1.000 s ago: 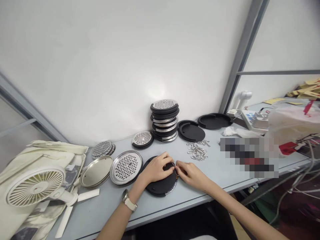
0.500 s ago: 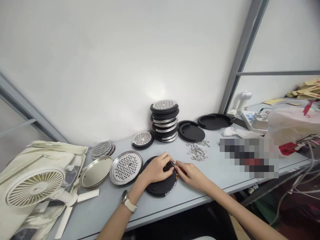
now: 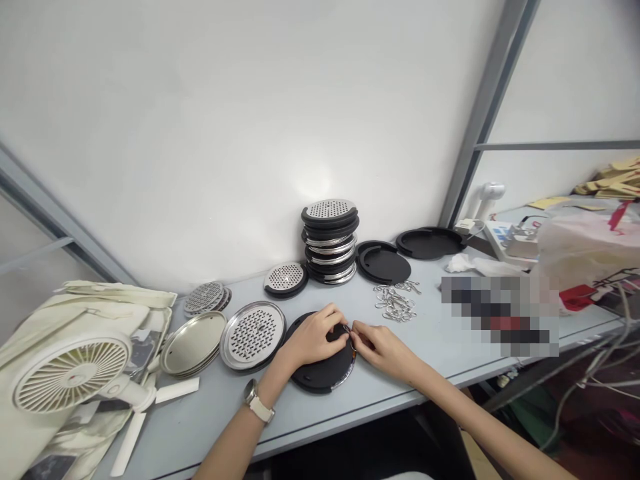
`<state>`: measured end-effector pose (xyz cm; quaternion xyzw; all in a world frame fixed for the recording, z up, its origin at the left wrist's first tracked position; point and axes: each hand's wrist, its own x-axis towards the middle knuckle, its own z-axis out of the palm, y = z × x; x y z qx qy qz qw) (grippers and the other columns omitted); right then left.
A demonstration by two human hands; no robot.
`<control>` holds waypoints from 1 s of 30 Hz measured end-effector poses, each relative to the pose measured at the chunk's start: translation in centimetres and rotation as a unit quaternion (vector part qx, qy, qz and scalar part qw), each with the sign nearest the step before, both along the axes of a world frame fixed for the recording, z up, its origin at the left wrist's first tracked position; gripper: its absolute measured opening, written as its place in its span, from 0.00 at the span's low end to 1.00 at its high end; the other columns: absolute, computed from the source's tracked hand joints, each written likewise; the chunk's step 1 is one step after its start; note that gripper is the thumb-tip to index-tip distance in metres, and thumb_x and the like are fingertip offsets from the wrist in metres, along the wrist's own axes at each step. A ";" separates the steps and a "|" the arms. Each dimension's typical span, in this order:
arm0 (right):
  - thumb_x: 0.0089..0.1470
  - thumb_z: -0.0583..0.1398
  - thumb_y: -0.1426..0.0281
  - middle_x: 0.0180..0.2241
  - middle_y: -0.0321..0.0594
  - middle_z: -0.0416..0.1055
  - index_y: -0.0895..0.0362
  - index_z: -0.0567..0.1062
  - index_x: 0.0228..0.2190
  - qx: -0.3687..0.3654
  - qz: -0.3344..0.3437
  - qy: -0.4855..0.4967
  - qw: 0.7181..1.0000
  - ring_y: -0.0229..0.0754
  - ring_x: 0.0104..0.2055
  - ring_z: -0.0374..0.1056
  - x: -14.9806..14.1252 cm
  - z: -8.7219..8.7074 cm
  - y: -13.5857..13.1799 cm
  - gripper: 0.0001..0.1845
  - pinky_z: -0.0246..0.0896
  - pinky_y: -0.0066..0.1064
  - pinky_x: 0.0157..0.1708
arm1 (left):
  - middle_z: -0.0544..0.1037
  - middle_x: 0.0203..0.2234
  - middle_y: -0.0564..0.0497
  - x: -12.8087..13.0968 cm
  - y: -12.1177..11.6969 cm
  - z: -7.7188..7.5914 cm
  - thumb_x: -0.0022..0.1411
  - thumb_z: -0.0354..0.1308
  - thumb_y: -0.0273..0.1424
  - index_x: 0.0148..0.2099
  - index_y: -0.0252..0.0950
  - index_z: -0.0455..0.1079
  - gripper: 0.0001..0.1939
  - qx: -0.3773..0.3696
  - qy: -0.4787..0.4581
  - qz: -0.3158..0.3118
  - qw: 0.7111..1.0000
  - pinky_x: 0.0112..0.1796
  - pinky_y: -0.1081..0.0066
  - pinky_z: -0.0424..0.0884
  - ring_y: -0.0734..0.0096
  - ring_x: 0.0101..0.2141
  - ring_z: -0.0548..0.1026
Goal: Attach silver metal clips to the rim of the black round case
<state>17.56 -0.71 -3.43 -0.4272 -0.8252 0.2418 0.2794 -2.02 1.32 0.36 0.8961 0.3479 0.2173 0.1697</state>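
Observation:
A black round plate (image 3: 320, 373) with a shiny rim along its right side lies on the table in front of me. My left hand (image 3: 316, 337) rests over it, fingers curled and thumb bent in, gripping near its right edge. At that edge my right hand (image 3: 377, 343) is closed in a pinch on a small metal wire hook (image 3: 347, 328), which shows partly between the two hands. The fingertips cover the rest of the hook. Beyond my right hand lies a loose pile of wire hooks (image 3: 395, 303).
To the left are a perforated metal grater disc (image 3: 255, 335), plain metal discs (image 3: 193, 347), small perforated discs (image 3: 205, 298) and a white fan (image 3: 75, 375). A tall stack of discs (image 3: 330, 250) stands near the wall. Black round trays (image 3: 385, 263) lie right of it. A blurred-out patch covers the right side.
Both hands hold almost the same place at the plate's right edge; only slight finger movement shows around the wire hook. The view has shifted very slightly.

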 end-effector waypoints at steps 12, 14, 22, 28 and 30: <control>0.61 0.49 0.68 0.20 0.29 0.60 0.54 0.59 0.27 -0.004 0.006 0.001 1.000 0.34 0.20 0.56 0.0 0.3 0.0 0.10 0.46 0.25 0.24 | 0.68 0.37 0.52 0.0 0.1 0.0 0.60 0.55 0.28 0.42 0.37 0.65 0.06 -0.015 -0.008 -0.004 1.000 0.36 0.74 0.66 0.74 0.32 0.68; 0.61 0.49 0.68 0.20 0.30 0.61 0.54 0.59 0.27 -0.006 0.009 0.001 1.000 0.34 0.21 0.56 0.0 0.3 0.0 0.10 0.47 0.25 0.24 | 0.68 0.37 0.52 0.0 0.1 -0.1 0.60 0.55 0.28 0.42 0.37 0.65 0.06 -0.016 -0.010 -0.002 1.000 0.35 0.74 0.66 0.74 0.32 0.68; 0.60 0.50 0.68 0.19 0.29 0.59 0.54 0.60 0.27 0.004 0.002 0.002 1.000 0.34 0.21 0.55 -0.1 0.4 -0.2 0.09 0.46 0.24 0.24 | 0.68 0.36 0.53 -0.1 0.1 0.0 0.60 0.56 0.28 0.40 0.37 0.65 0.05 -0.018 -0.010 -0.005 1.000 0.36 0.74 0.66 0.74 0.32 0.68; 0.59 0.51 0.68 0.19 0.28 0.58 0.55 0.60 0.27 0.000 0.004 0.005 1.000 0.34 0.20 0.55 -0.1 0.6 -0.3 0.08 0.47 0.24 0.23 | 0.68 0.37 0.52 0.0 0.1 0.1 0.60 0.55 0.28 0.41 0.37 0.66 0.06 -0.025 -0.014 0.000 1.000 0.36 0.73 0.66 0.74 0.32 0.68; 0.59 0.51 0.68 0.19 0.29 0.58 0.55 0.60 0.27 0.001 0.003 0.005 1.000 0.34 0.21 0.55 -0.1 0.6 -0.3 0.08 0.47 0.24 0.23 | 0.68 0.37 0.52 0.0 0.0 0.1 0.60 0.55 0.28 0.41 0.37 0.66 0.06 -0.026 -0.015 0.000 1.000 0.36 0.73 0.67 0.74 0.32 0.68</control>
